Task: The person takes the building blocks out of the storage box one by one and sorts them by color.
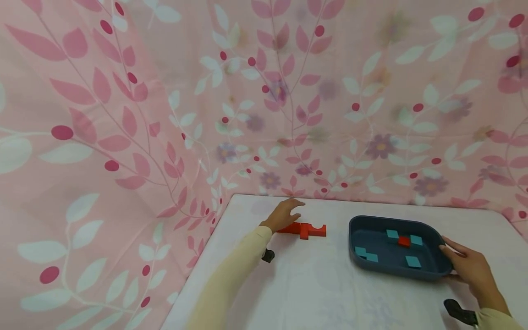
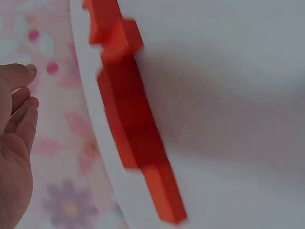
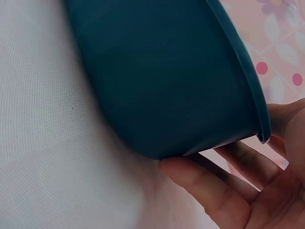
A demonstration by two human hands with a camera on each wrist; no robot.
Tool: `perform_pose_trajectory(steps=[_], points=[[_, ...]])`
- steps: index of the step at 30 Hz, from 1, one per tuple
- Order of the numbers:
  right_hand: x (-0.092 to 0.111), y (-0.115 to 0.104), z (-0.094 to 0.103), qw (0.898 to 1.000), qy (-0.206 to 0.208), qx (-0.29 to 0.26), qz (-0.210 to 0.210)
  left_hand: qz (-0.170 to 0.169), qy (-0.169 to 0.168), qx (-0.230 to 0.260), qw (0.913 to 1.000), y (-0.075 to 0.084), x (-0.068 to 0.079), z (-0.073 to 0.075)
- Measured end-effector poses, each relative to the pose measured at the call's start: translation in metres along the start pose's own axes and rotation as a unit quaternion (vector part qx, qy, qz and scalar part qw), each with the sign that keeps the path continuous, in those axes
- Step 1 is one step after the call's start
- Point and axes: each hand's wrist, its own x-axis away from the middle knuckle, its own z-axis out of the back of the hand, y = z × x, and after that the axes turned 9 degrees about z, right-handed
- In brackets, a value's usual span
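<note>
A row of red blocks (image 1: pixel 304 231) lies on the white table, one of them with a half-round notch (image 1: pixel 316 231) in its top. Over the row's left part is my left hand (image 1: pixel 283 215), fingers loosely bent and holding nothing. The left wrist view shows that hand beside the red row (image 2: pixel 131 114), apart from it. My right hand (image 1: pixel 472 270) grips the right end of a dark blue tray (image 1: pixel 392 272), thumb at the rim and fingers against the outside wall (image 3: pixel 171 95). Inside the tray are several teal blocks (image 1: pixel 413 261) and one red block (image 1: pixel 404 241).
A white cloth covers the table (image 1: pixel 305 284). Pink floral curtains (image 1: pixel 288 114) hang behind it and along its left side. A black wrist device (image 1: pixel 268 255) hangs below the left sleeve, and another (image 1: pixel 459 312) sits by the right wrist.
</note>
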Motion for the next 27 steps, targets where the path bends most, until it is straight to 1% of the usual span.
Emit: perform_pose_trajectory(steps=[3, 7, 12, 15, 19, 21, 24, 27], points=[[-0.001, -0.001, 0.001, 1.0, 0.005, 0.002, 0.01, -0.028, -0.012, 0.008, 0.9995, 0.034, -0.012, -0.005], [-0.002, 0.0, 0.001, 1.0, 0.003, -0.007, 0.005, -0.066, -0.03, 0.017, 0.9972, 0.072, -0.026, -0.018], [0.0, 0.002, 0.001, 1.0, -0.002, -0.004, -0.001, -0.103, -0.055, -0.014, 0.9931, 0.115, -0.042, -0.034], [0.002, 0.004, 0.002, 1.0, 0.001, -0.004, 0.006, -0.12, -0.073, -0.032, 0.9896, 0.139, -0.049, -0.043], [0.003, 0.001, 0.001, 1.0, 0.005, 0.001, 0.025, -0.136, -0.106, -0.066, 0.9827, 0.167, -0.054, -0.055], [0.003, 0.0, 0.001, 1.0, 0.002, -0.003, 0.028, -0.144, -0.128, -0.091, 0.9771, 0.179, -0.055, -0.064], [0.003, 0.0, 0.001, 1.0, 0.002, -0.005, 0.028, -0.154, -0.154, -0.123, 0.9682, 0.193, -0.054, -0.079], [0.004, 0.0, 0.001, 1.0, -0.002, -0.007, 0.029, -0.165, -0.17, -0.148, 0.9601, 0.203, -0.055, -0.096]])
